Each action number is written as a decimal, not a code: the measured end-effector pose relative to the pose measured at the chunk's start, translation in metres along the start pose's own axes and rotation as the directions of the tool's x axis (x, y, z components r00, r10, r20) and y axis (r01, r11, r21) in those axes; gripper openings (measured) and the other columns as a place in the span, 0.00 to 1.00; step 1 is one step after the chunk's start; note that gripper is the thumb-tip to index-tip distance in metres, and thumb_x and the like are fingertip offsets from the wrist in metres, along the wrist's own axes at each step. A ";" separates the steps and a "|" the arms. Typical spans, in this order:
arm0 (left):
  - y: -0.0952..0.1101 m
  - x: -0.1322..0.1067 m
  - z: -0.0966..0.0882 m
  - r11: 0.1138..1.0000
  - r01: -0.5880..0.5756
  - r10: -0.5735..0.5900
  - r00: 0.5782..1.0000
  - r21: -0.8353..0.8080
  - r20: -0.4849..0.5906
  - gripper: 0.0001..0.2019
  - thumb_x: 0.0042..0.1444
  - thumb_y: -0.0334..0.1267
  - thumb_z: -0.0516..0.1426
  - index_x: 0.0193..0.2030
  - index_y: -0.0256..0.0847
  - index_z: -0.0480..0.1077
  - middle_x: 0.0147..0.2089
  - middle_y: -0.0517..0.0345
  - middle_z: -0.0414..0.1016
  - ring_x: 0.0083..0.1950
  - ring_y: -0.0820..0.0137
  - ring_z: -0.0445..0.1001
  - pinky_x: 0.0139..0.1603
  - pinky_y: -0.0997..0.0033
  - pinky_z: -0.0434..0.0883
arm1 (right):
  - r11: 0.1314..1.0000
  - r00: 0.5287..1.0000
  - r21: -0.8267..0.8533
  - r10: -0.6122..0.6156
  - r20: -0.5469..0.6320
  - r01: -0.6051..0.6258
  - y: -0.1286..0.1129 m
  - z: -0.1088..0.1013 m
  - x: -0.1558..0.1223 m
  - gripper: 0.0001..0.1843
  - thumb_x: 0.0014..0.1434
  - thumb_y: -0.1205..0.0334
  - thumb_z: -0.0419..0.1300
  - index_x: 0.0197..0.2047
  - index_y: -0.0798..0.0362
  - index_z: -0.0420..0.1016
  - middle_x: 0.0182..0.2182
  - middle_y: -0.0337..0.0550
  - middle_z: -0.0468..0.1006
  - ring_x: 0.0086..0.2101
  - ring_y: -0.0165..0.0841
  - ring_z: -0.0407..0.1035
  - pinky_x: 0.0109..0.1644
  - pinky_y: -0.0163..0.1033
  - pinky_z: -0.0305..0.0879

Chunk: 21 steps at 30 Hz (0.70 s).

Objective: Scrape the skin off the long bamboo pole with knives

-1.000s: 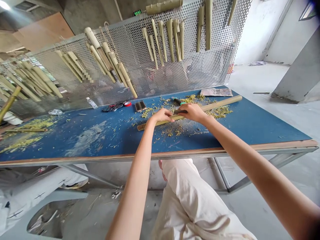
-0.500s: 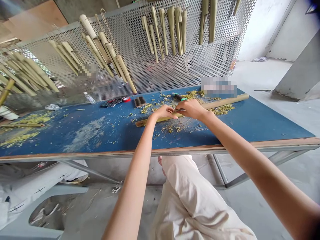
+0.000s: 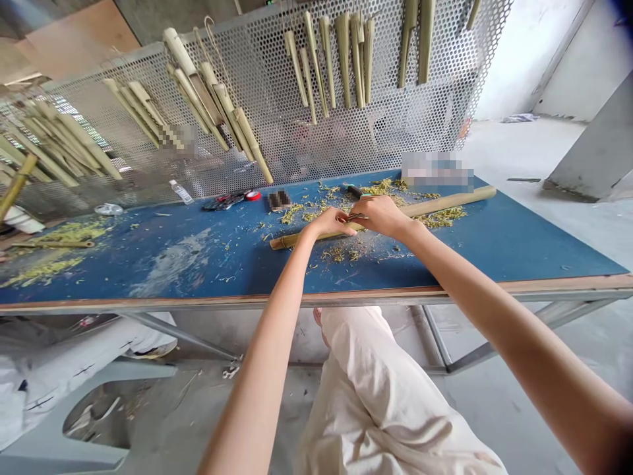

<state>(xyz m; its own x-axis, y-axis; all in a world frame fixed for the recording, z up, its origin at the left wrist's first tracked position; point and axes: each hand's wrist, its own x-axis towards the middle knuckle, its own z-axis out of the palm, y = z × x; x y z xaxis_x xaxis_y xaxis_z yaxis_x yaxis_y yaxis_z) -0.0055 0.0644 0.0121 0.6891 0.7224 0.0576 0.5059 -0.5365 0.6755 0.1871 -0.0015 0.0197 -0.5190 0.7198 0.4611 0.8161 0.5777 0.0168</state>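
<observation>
A long bamboo pole (image 3: 452, 200) lies slanted across the blue tabletop, its near-left end jointed and cut. My left hand (image 3: 332, 223) is closed around the pole's left half, thumb and fingers bent close to a metal blade. In my right hand (image 3: 380, 214), fingers wrapped, is a knife (image 3: 357, 216), whose short blade points left and rests against the bamboo. My palm covers its grip. Just behind the right hand shows a dark handle with a green collar (image 3: 354, 191); whether it belongs to the knife I cannot tell. Yellow-green shavings (image 3: 341, 254) lie around the pole.
A pegboard of perforated metal (image 3: 277, 72) with several hanging bamboo pieces (image 3: 343, 59) backs the table (image 3: 237, 264). Toward the left are red tape (image 3: 252, 196), a small bottle (image 3: 180, 192) and more shavings (image 3: 54, 264). Another person's pale-clothed leg (image 3: 93, 343) shows at lower left.
My left hand has slid slightly right along the bamboo, closer to my right hand. The whole view has shifted a little; the pole keeps its place on the table.
</observation>
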 end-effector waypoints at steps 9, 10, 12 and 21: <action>-0.006 0.003 0.002 0.998 -0.036 0.035 0.999 -0.050 -0.024 0.18 0.36 0.47 0.70 0.19 0.39 0.68 0.21 0.65 0.59 0.28 0.74 0.55 0.32 0.68 0.48 | 1.000 0.999 -0.013 0.020 0.025 -0.019 -0.008 0.002 0.003 0.12 0.66 0.62 0.59 0.45 0.53 0.85 0.42 0.50 0.84 0.44 0.40 0.74 0.43 0.41 0.59; -0.005 0.003 0.002 0.997 -0.042 0.041 0.999 -0.063 -0.022 0.18 0.35 0.47 0.70 0.19 0.39 0.68 0.21 0.66 0.59 0.28 0.74 0.55 0.32 0.68 0.48 | 1.000 0.999 -0.014 0.029 0.031 -0.028 -0.008 0.002 0.003 0.12 0.66 0.62 0.59 0.45 0.53 0.85 0.42 0.50 0.84 0.43 0.40 0.74 0.43 0.41 0.59; -0.004 0.002 0.003 0.996 -0.052 0.051 0.999 -0.078 -0.014 0.18 0.35 0.48 0.70 0.20 0.39 0.70 0.22 0.65 0.60 0.28 0.74 0.56 0.32 0.69 0.49 | 0.998 0.996 -0.014 0.069 0.062 -0.069 -0.007 0.001 0.004 0.13 0.67 0.61 0.58 0.46 0.52 0.85 0.42 0.49 0.84 0.41 0.40 0.75 0.40 0.41 0.59; 0.001 -0.006 0.007 1.000 -0.010 0.008 0.998 -0.026 -0.066 0.14 0.38 0.46 0.69 0.23 0.38 0.73 0.22 0.64 0.64 0.29 0.72 0.59 0.33 0.68 0.52 | 0.996 0.995 -0.082 0.042 0.086 -0.035 -0.010 -0.001 0.004 0.15 0.67 0.62 0.56 0.48 0.53 0.85 0.45 0.52 0.84 0.43 0.41 0.74 0.39 0.41 0.57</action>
<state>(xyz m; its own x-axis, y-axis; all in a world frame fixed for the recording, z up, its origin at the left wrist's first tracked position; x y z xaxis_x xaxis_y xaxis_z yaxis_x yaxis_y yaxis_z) -0.0052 0.0568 0.0075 0.6575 0.7452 0.1116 0.4854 -0.5322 0.6937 0.1769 -0.0050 0.0228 -0.5044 0.7738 0.3833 0.8517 0.5188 0.0736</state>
